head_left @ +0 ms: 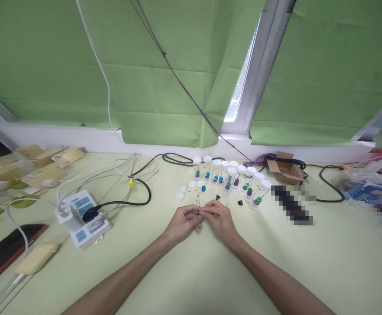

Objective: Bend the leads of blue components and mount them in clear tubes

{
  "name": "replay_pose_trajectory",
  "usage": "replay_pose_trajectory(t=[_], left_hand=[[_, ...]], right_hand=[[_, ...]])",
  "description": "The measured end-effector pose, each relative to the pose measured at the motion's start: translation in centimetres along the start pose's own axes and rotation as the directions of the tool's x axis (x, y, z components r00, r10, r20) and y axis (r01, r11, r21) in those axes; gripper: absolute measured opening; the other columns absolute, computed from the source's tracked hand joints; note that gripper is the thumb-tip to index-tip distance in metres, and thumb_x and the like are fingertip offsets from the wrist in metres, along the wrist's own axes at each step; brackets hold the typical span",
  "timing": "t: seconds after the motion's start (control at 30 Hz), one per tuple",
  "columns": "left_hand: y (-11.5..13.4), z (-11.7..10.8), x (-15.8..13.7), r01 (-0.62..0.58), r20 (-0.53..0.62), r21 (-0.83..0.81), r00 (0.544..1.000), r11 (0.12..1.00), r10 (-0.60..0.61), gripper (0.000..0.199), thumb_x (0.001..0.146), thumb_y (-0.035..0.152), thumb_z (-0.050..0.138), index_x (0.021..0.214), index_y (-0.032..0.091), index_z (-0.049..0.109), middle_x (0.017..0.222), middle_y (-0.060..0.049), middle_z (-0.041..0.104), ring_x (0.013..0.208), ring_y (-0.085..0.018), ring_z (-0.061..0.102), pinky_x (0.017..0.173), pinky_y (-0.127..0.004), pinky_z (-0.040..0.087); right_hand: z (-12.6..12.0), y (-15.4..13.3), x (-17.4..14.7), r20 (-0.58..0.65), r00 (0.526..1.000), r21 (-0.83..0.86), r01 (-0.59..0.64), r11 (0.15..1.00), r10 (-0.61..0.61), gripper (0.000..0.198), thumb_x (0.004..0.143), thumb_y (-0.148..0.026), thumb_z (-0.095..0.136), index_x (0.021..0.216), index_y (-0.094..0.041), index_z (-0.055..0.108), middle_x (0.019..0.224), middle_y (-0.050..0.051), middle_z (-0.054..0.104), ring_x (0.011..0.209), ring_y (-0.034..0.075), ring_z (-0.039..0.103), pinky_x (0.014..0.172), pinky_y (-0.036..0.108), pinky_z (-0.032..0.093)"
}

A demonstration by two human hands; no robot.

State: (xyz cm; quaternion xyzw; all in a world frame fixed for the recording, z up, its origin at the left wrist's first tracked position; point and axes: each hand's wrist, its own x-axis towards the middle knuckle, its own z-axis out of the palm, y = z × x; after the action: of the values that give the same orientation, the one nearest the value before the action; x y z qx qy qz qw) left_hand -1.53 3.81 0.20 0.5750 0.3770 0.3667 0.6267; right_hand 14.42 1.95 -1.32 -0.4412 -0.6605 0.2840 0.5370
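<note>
My left hand (184, 222) and my right hand (219, 218) meet at the front of the table, fingertips pinched together. Between them is a small dark-blue piece (198, 213), mostly covered by fingers; a thin stem points up beside it. Just beyond lie a loose blue piece (203, 188), a black piece (217, 197), another black piece (240, 202) and a small bent metal pin (229, 203). Behind these stand several clear vials with white caps, among them a vial (261, 195) holding a green piece with a thin metal stem. Others contain blue or dark pieces.
A white power strip (89, 218) with plugs and cables lies left. A phone (10, 249) and a yellowish case (37, 258) are nearer the left edge. An open cardboard box (285, 168) and a bag-covered blue package (371, 190) sit on the right.
</note>
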Motion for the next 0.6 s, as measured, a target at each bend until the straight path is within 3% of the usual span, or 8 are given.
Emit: replay_pose_trajectory(t=[0.6], left_hand=[[0.01, -0.15, 0.11, -0.001, 0.012, -0.012, 1.000, 1.000, 0.001, 0.028, 0.071, 0.031, 0.074, 0.089, 0.010, 0.069, 0.057, -0.002, 0.064, 0.049, -0.012, 0.058, 0.053, -0.025, 0.048]], right_hand=[[-0.03, 0.41, 0.09, 0.053, 0.999, 0.002, -0.011, 1.000, 0.011, 0.019, 0.086, -0.021, 0.061, 0.093, -0.027, 0.077, 0.084, 0.003, 0.062, 0.075, 0.016, 0.059, 0.067, 0.027, 0.046]])
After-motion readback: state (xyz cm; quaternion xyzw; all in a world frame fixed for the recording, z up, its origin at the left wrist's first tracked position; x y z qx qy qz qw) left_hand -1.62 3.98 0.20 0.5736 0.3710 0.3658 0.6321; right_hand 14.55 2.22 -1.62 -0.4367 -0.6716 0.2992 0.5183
